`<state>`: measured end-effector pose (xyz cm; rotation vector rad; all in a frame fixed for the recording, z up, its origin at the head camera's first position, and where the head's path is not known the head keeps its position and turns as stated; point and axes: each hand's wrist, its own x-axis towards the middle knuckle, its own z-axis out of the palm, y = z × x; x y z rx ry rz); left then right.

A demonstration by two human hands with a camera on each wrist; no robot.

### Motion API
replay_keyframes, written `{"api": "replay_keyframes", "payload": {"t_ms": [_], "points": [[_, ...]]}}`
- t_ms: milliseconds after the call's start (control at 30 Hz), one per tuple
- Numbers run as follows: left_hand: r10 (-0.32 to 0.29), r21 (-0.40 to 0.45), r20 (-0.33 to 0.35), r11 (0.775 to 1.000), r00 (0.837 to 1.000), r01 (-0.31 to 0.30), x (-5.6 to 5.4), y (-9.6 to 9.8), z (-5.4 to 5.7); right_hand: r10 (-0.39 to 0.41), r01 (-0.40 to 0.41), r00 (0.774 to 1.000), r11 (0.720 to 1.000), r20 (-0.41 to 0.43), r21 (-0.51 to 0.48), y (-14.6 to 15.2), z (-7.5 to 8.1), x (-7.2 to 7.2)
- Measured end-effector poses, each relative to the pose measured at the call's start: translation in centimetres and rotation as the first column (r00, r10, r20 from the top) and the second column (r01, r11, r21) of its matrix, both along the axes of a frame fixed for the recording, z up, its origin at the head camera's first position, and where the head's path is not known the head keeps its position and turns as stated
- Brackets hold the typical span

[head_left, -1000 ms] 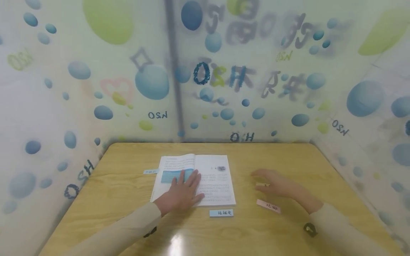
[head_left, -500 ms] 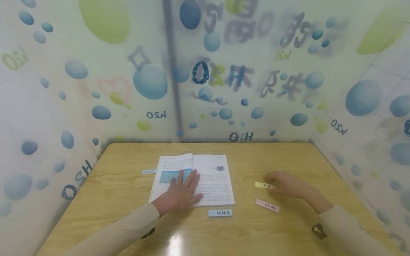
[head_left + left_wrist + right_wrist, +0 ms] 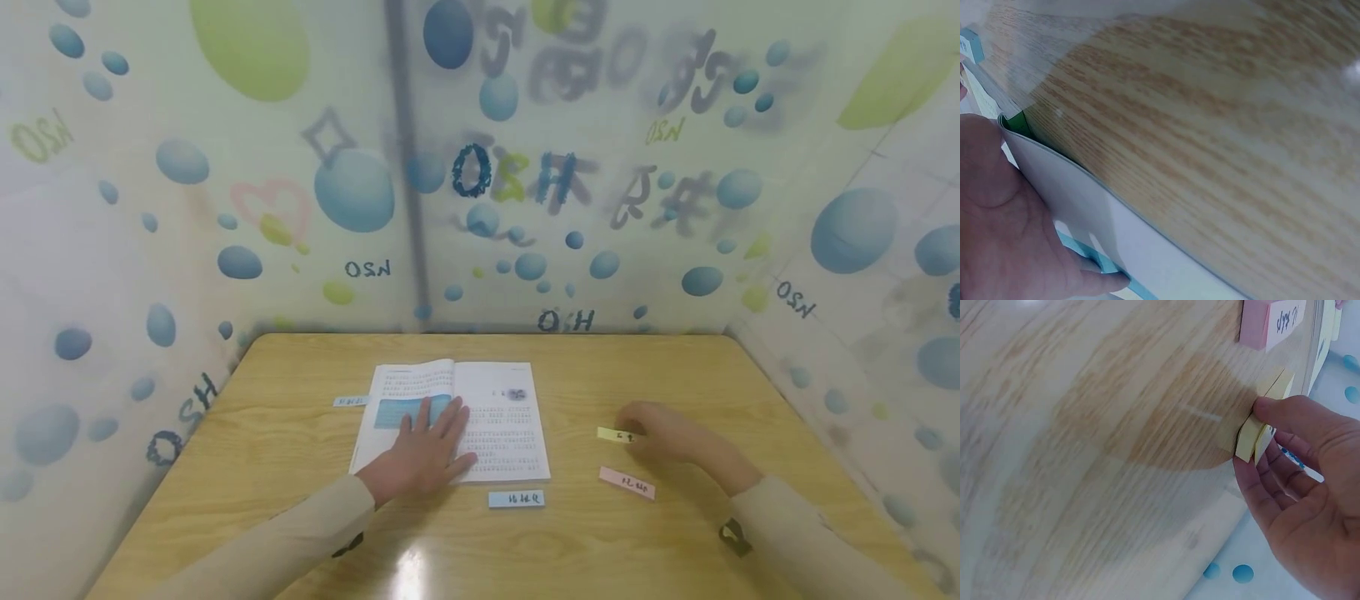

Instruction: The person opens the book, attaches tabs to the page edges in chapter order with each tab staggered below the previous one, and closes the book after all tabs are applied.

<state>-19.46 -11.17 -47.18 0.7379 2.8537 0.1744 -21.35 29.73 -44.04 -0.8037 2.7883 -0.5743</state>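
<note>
At the centre of the head view's lower half, an open book [image 3: 498, 433] lies on the worktop [image 3: 675, 375], its print too small to read. The left hand [image 3: 420, 458] rests on it, fingers straight and spread, hiding the inner part of the left page and some of its blue panel. In the left wrist view that hand is cut off by the left edge.

Right of the book, the right hand [image 3: 667, 437] pinches a yellow block [image 3: 611, 434] between thumb and fingers; in the head view it covers the block's right end. A pink block [image 3: 627, 482] lies just below; the right wrist view crops its top.

Below the book sits a blue block [image 3: 516, 499]. At the book's left edge a pale blue strip [image 3: 348, 401] shows; whether it continues underneath, I cannot tell. Both sleeves run out of the bottom of the frame.
</note>
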Motion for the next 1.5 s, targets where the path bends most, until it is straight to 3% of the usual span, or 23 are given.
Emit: {"api": "replay_keyframes", "payload": {"t_ms": [233,400,733,867,1000,1167,1267,1500], "points": [[0.0,-0.008,0.001,1.0,1.0,0.0,0.0,-0.1,-0.1,0.026,-0.026,0.998,1.0,0.055,-0.015,-0.6,0.3,-0.2],[-0.003,0.002,-0.006,1.0,1.0,0.003,0.0,-0.1,-0.1,0.031,-0.03,0.998,0.999,0.05,-0.018,-0.6,0.2,-0.2],[-0.023,0.035,0.008,0.999,1.0,0.022,0.3,0.1,1.9,0.007,-0.006,1.0,1.0,0.031,-0.028,-0.3,-0.3,-0.2],[-0.053,0.105,-0.059,0.993,0.997,0.059,-0.4,0.0,2.4,0.031,-0.033,0.999,0.998,-0.035,-0.049,-1.0,0.1,0.0],[-0.089,0.222,-0.136,0.968,0.987,0.118,-0.8,0.2,2.8,0.074,-0.08,0.994,0.995,-0.078,-0.068,-2.6,1.0,0.4],[-0.062,0.33,-0.066,0.941,0.996,0.08,-0.8,1.2,3.5,0.085,-0.09,0.994,0.994,-0.068,-0.059,-4.6,2.0,0.8],[-0.047,0.349,-0.034,0.936,0.998,0.056,-0.7,1.9,3.7,0.096,-0.101,0.992,0.993,-0.078,-0.057,-5.7,2.3,0.6],[-0.057,0.357,-0.018,0.932,0.998,0.06,-0.9,3.0,3.6,0.153,-0.16,0.982,0.985,-0.109,-0.058,-7.8,2.6,0.2]]}}
